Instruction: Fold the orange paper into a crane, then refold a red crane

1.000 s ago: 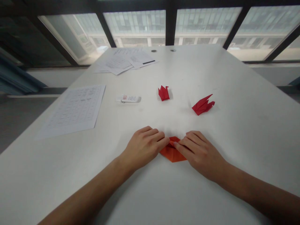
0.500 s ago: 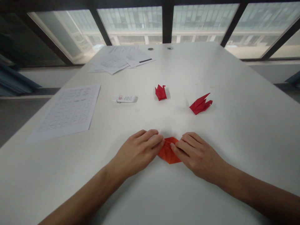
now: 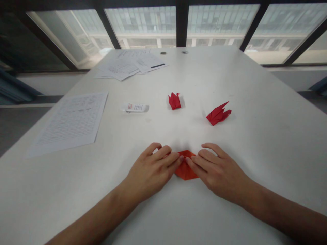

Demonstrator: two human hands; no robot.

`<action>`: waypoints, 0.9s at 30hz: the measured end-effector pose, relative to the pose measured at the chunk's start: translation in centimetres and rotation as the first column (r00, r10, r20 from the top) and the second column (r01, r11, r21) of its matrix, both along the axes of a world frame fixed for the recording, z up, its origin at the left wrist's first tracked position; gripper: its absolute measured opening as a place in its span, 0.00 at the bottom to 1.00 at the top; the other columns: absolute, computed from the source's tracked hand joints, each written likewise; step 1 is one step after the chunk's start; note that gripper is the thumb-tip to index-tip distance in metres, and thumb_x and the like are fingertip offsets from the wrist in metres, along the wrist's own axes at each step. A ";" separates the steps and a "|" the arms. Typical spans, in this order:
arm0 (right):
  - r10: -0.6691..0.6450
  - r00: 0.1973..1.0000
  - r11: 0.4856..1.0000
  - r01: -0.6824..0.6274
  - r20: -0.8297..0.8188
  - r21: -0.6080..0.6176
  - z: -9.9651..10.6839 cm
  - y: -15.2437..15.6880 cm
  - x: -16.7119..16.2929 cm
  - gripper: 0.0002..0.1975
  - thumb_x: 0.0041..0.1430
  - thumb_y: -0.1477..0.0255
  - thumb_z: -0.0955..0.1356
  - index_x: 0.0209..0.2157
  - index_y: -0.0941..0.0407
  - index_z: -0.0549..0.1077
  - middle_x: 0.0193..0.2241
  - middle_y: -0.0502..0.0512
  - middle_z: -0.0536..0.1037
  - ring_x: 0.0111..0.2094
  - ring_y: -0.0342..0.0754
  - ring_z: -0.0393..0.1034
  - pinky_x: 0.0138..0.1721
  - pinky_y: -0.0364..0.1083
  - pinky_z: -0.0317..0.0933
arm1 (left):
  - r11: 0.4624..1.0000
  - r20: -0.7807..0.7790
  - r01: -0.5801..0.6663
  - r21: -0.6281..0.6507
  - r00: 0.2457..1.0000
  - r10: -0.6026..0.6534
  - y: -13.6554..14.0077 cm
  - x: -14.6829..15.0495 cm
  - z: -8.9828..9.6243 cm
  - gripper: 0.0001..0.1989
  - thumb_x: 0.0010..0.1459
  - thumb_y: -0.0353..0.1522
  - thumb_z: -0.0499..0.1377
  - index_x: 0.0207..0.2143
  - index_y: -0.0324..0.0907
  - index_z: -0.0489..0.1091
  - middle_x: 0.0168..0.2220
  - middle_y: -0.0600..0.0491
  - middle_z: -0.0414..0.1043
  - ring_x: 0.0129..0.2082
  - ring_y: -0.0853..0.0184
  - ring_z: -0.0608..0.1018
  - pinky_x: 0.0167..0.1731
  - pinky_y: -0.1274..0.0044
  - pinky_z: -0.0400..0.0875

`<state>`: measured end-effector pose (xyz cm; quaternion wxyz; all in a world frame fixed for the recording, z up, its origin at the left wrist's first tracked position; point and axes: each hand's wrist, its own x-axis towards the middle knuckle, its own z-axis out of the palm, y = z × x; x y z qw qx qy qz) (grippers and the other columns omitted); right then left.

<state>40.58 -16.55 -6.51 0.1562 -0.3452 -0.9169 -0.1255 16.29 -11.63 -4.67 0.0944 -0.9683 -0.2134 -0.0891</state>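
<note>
A piece of folded orange paper [image 3: 187,173] lies on the white table in front of me, partly covered by my fingers. My left hand [image 3: 155,165] grips its left side, thumb and index finger pressed near the middle crease. On the opposite side, my right hand [image 3: 216,168] pinches the paper, its thumb close to the left thumb and its little finger lifted. Beyond the hands sit a small red origami crane [image 3: 174,101] and, further right, another red folded paper bird [image 3: 218,113] tilted on its side.
A white tube with printed labels [image 3: 135,108] lies left of the crane. A printed sheet [image 3: 71,120] is at the left of the table [image 3: 255,143], and several overlapping papers [image 3: 127,64] lie at the far left. Windows stand behind the far edge.
My left hand has shifted slightly right, bringing its thumb closer to the right thumb at the paper's middle. The right little finger has lifted away from the others.
</note>
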 end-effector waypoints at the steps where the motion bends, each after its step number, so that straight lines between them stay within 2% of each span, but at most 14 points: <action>1: -0.004 1.000 1.000 0.004 0.010 -0.002 0.1 -0.1 0.0 0.13 0.71 0.80 0.63 0.45 0.62 0.80 0.35 0.55 0.81 0.38 0.52 0.69 0.60 0.60 0.60 | 1.000 -0.003 -0.007 -0.006 1.000 0.007 -0.1 0.0 0.0 0.12 0.73 0.30 0.52 0.51 0.42 0.74 0.44 0.54 0.79 0.43 0.62 0.75 0.45 0.65 0.64; 10: -0.090 0.993 0.995 0.092 0.076 -0.024 2.0 -1.4 0.1 0.15 0.63 0.84 0.63 0.34 0.56 0.81 0.32 0.56 0.81 0.33 0.53 0.68 0.66 0.65 0.51 | 0.995 -0.035 -0.026 -0.098 0.999 0.023 -0.2 -0.3 -0.2 0.13 0.72 0.28 0.52 0.54 0.43 0.72 0.49 0.53 0.78 0.44 0.61 0.73 0.46 0.64 0.63; 17: -0.137 0.986 0.986 0.145 0.094 -0.078 2.1 -2.3 0.2 0.15 0.57 0.84 0.64 0.36 0.56 0.81 0.33 0.58 0.82 0.34 0.55 0.68 0.67 0.68 0.48 | 0.985 -0.055 -0.061 -0.161 0.997 0.053 -0.3 -0.6 0.0 0.18 0.67 0.24 0.55 0.56 0.46 0.71 0.53 0.55 0.78 0.46 0.60 0.73 0.47 0.63 0.63; 22: -0.157 0.984 0.978 0.166 0.084 -0.123 1.8 -2.4 -0.1 0.11 0.56 0.80 0.66 0.34 0.55 0.80 0.36 0.59 0.82 0.35 0.56 0.68 0.69 0.68 0.45 | 0.972 -0.056 -0.144 -0.185 0.989 0.135 0.0 -1.4 0.4 0.24 0.60 0.19 0.57 0.55 0.48 0.72 0.50 0.55 0.80 0.46 0.58 0.75 0.49 0.61 0.64; 27: -0.164 0.983 0.977 0.173 0.084 -0.127 1.9 -2.4 -0.4 0.09 0.56 0.78 0.67 0.33 0.55 0.80 0.35 0.59 0.82 0.36 0.56 0.69 0.70 0.69 0.44 | 0.983 0.048 -0.100 -0.155 0.993 0.109 -0.2 -1.5 1.4 0.15 0.66 0.24 0.56 0.51 0.44 0.74 0.53 0.51 0.78 0.52 0.55 0.75 0.50 0.61 0.67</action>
